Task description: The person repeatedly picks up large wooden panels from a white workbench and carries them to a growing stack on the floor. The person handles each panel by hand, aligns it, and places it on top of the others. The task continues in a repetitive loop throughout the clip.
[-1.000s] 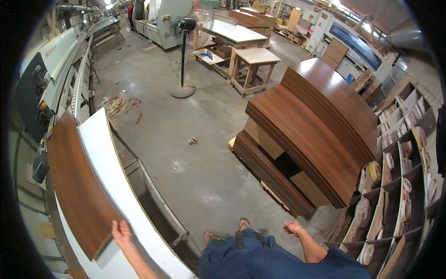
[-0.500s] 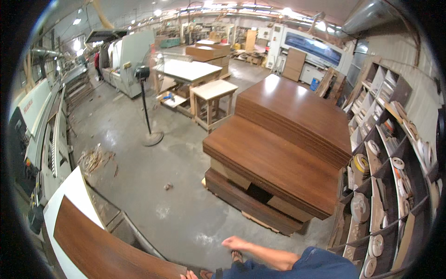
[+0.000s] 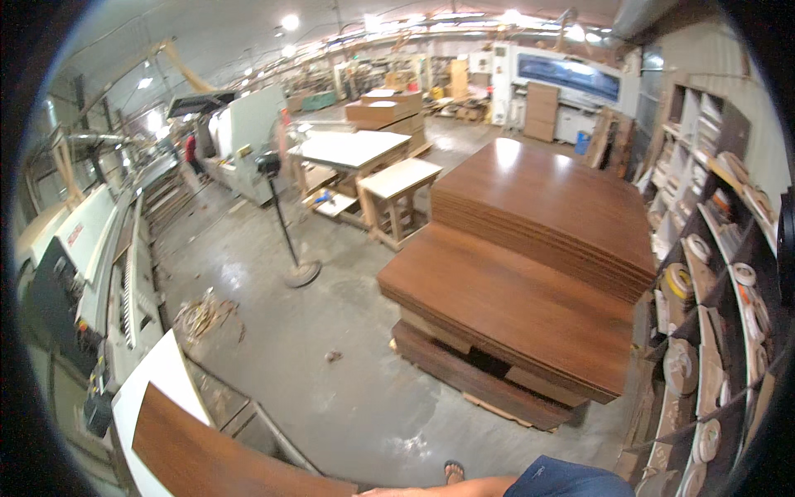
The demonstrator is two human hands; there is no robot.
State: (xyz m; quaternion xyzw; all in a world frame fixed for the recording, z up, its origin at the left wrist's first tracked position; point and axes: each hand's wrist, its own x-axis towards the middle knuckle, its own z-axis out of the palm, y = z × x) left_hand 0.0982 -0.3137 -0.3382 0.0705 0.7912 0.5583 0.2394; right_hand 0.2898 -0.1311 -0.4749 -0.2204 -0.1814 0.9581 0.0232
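At the lower edge, my right hand point(image 3: 378, 493) reaches left to the near right end of a dark brown wood-grain board point(image 3: 211, 455). Only its upper side shows, and its fingers are cut off by the picture's edge, so I cannot tell whether they grip the board. Under the board is a white panel-like surface point(image 3: 170, 381), seen along its far side. My left hand is out of view. Ahead and right, brown boards lie in a lower stack point(image 3: 505, 290) and a taller stack point(image 3: 546, 186).
Long machine point(image 3: 124, 306) along the left. Pedestal fan point(image 3: 302, 273) on the floor, with a tangle of strips point(image 3: 203, 319) nearer. White-topped tables point(image 3: 356, 149) stand farther back. Shelves with edging rolls point(image 3: 683, 364) line the right. A person in red point(image 3: 190, 149) stands far left.
My right hand has moved down and left, from above the floor to the board's end. My left hand, at the board's edge before, has gone out of view. The whole view has shifted slightly.
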